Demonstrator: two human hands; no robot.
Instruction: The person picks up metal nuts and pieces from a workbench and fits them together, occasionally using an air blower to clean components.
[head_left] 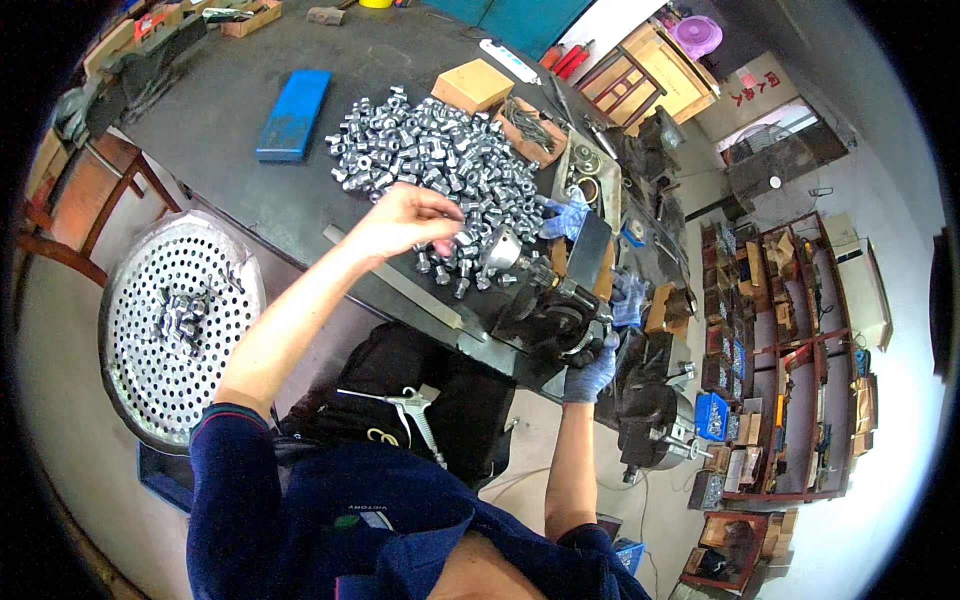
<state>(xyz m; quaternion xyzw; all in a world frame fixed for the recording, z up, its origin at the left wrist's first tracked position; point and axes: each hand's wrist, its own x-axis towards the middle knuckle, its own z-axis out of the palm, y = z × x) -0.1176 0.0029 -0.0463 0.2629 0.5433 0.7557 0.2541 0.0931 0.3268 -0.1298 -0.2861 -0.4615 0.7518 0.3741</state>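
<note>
Left hand [412,220] bare, half curled, right hand [592,371] gloved

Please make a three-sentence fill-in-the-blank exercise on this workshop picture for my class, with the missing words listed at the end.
1. The left hand is bare, but the right hand wears a ____.
2. The flat slab on the table beside the pile of metal fittings is coloured ____.
3. The round perforated metal plate is on the person's ____ side.

Missing words: glove; blue; left.
</note>
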